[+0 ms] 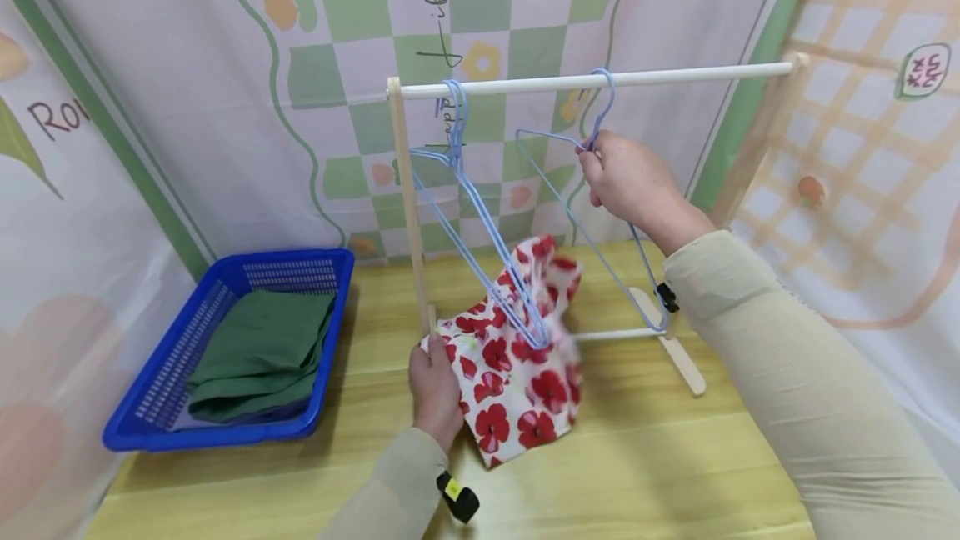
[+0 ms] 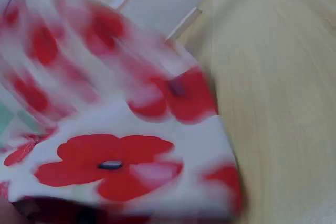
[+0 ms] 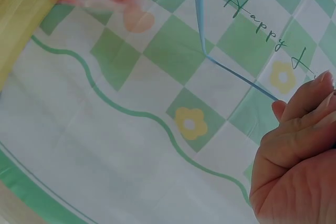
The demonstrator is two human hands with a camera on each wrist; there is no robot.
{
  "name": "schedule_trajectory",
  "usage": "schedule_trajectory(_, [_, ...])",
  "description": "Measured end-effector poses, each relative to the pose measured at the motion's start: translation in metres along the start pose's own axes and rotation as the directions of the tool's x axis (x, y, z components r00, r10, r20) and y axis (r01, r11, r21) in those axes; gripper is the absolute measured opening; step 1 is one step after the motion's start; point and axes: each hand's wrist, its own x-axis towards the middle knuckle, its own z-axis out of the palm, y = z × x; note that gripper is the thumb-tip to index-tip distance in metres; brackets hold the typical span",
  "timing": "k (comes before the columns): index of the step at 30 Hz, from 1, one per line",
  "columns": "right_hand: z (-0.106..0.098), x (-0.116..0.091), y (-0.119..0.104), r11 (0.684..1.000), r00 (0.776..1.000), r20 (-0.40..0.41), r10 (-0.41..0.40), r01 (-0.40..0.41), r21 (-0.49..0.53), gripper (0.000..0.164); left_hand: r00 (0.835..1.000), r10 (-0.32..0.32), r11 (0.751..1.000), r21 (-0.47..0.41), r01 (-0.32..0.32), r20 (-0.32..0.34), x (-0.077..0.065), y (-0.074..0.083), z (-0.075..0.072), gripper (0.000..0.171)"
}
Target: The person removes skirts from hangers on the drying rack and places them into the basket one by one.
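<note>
In the head view my right hand (image 1: 630, 177) pinches a blue wire clothes hanger (image 1: 573, 207) near its neck, and the hanger's hook loops over the white rail. My left hand (image 1: 437, 394) grips the left edge of a white cloth with red flowers (image 1: 517, 373), which hangs partly blurred below the rack. In the left wrist view that flowered cloth (image 2: 121, 166) fills most of the picture. More blue hangers (image 1: 480, 215) hang at the rail's left end, overlapping the cloth. The right wrist view shows my curled right fingers (image 3: 299, 129) at the hanger's (image 3: 241, 77) shoulder.
A wooden rack with a white rail (image 1: 525, 84) stands on the wood-grain table (image 1: 637, 457); its left post (image 1: 409, 207) is just above my left hand. To the left, a blue plastic basket (image 1: 217, 442) holds folded green cloth (image 1: 258, 348). Patterned curtains surround the table.
</note>
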Motion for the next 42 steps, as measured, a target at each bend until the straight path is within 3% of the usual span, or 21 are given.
schedule_trajectory(9, [0.000, -0.002, -0.002, 1.000, 1.000, 0.005, 0.003, -0.003, 0.001, 0.046, 0.990, 0.140, 0.988, 0.061, -0.141, 0.012, -0.004, 0.015, 0.006, 0.035])
schedule_trajectory(15, [0.000, -0.002, -0.002, 1.000, 1.000, 0.008, 0.009, -0.009, 0.004, 0.047, 0.977, 0.209, 0.969, 0.126, -0.212, 0.031, -0.005, 0.025, 0.006, 0.037])
schedule_trajectory(27, [0.000, -0.003, -0.002, 1.000, 1.000, 0.012, 0.008, -0.008, 0.011, 0.047, 0.924, 0.376, 0.897, 0.223, -0.382, 0.071, -0.012, 0.054, 0.004, 0.031])
schedule_trajectory(37, [-0.001, -0.006, -0.006, 1.000, 1.000, 0.007, 0.020, -0.020, 0.003, 0.046, 0.910, 0.391, 0.882, 0.228, -0.413, 0.137, -0.015, 0.067, -0.004, 0.034])
schedule_trajectory(42, [-0.001, -0.007, -0.008, 1.000, 1.000, 0.005, 0.018, -0.018, -0.002, 0.047, 0.920, 0.358, 0.897, 0.216, -0.386, 0.157, -0.017, 0.073, -0.009, 0.037])
